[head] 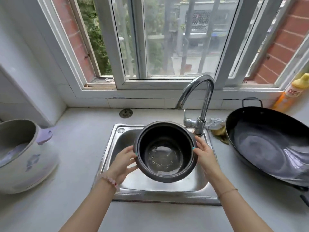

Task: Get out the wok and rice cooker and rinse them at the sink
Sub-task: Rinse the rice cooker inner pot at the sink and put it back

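- As both hands grip it, left hand & right hand hold the inner pot over the sink.
- Wok sits right of right hand; rice cooker left of left hand.

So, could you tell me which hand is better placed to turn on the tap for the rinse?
The right hand. It holds the inner pot on the side where the faucet lever sits, just beyond its fingers. The left hand would have to cross the pot.

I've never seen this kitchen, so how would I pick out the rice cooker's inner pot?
Start at the steel sink under the window. Over its basin, the left hand and right hand hold a round pot. Unlike the wide wok beside it, it is deep, straight-walled and handleless.
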Action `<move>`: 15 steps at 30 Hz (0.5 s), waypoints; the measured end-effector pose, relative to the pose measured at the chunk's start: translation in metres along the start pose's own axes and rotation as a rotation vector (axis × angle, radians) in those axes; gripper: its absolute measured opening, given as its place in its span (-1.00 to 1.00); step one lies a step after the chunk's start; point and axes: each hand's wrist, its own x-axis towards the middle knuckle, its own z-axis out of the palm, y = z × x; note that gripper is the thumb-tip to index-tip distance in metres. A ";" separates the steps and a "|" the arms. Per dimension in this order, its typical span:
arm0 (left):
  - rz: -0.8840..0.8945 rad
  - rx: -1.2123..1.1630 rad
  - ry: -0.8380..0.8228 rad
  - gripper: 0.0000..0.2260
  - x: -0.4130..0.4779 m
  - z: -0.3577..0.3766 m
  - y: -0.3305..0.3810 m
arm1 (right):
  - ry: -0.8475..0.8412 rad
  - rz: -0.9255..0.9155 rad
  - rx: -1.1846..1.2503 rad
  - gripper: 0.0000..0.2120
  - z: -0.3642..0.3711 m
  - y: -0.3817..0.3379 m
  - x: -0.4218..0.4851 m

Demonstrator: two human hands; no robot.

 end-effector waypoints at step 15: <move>-0.101 0.103 0.087 -0.86 0.027 0.015 -0.012 | -0.070 0.060 -0.236 -0.63 -0.011 -0.011 0.045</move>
